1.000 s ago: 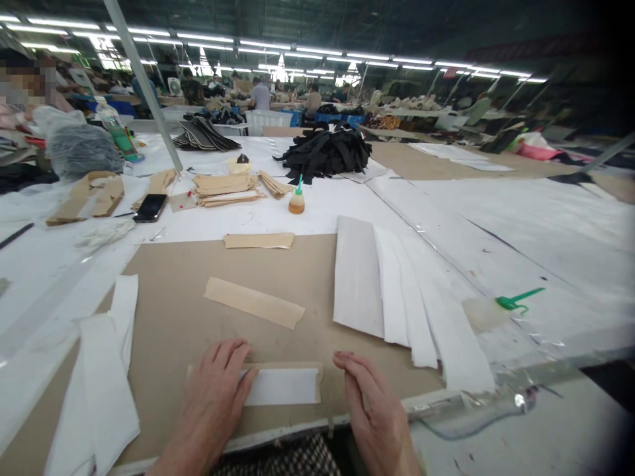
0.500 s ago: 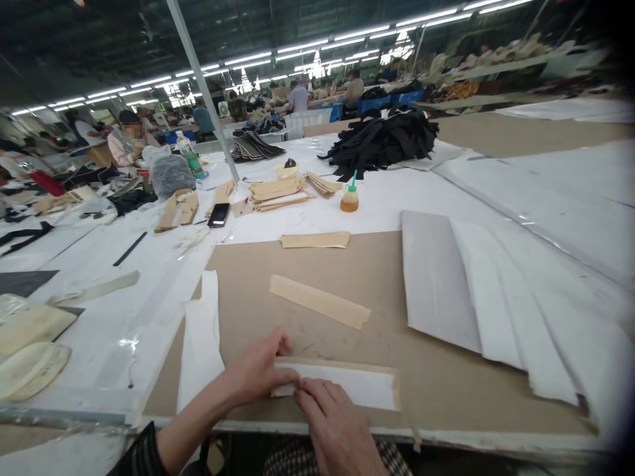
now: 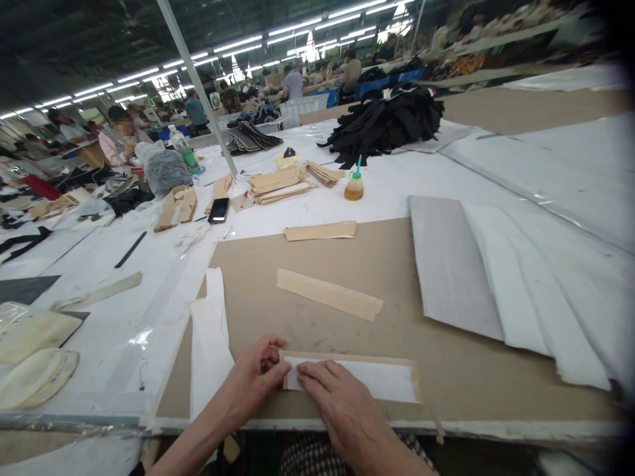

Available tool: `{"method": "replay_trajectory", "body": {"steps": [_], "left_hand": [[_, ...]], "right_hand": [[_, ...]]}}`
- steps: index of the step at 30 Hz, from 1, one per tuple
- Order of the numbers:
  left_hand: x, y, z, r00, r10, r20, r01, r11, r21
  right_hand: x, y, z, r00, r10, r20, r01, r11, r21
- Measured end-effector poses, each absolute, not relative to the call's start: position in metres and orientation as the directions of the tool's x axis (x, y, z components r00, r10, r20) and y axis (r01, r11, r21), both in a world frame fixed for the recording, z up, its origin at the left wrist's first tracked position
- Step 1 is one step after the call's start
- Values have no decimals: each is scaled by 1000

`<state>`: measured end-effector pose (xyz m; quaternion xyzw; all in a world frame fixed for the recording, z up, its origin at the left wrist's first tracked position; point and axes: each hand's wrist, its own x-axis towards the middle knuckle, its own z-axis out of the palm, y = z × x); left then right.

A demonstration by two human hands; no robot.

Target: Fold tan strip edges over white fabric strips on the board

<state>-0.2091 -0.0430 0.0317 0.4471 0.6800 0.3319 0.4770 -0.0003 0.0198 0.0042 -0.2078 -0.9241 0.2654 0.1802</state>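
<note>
A long white strip with tan edges [image 3: 377, 378] lies flat near the front of the brown board [image 3: 322, 330]. My left hand [image 3: 255, 370] is at its left end, fingers curled and thumb on the edge; the exact grip is partly hidden. My right hand [image 3: 340, 400] rests on the strip with fingers stretched out flat, pressing its left half. Farther up the board lie a tan strip [image 3: 330, 294] and another tan piece [image 3: 320, 231]. White sheet pieces [image 3: 211, 337] sit left of my left forearm.
A grey board [image 3: 454, 264] and fanned white sheets [image 3: 526, 284] cover the right side. Behind are a glue bottle [image 3: 354, 185], stacked tan pieces [image 3: 280, 182], a phone [image 3: 218, 211] and a black strip pile [image 3: 387, 125]. A metal pole [image 3: 198, 86] rises at the back; people work beyond.
My right hand's fingers have flattened onto the strip and separated from my left thumb. My left hand has shifted to the strip's left edge. The view has moved slightly.
</note>
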Motion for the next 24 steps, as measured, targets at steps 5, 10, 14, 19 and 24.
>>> {"method": "replay_trajectory", "body": {"steps": [5,10,14,19,24], "left_hand": [[-213,-64,30,-93,956,-278,331,293,897],[-208,-67,12,-191,977,-94,573,188,797],[-203,-67,10,-294,953,-73,680,262,684],[-201,-74,18,-178,984,-4,815,150,560],[-199,-80,15,-88,993,83,825,25,565]], "right_hand": [[-1,22,3,-853,500,152,311,720,-620],[-1,22,4,-859,492,141,316,726,-611],[1,22,4,-887,439,140,287,765,-577],[3,27,3,-920,369,135,233,788,-570],[1,33,14,-944,310,112,200,810,-551]]}}
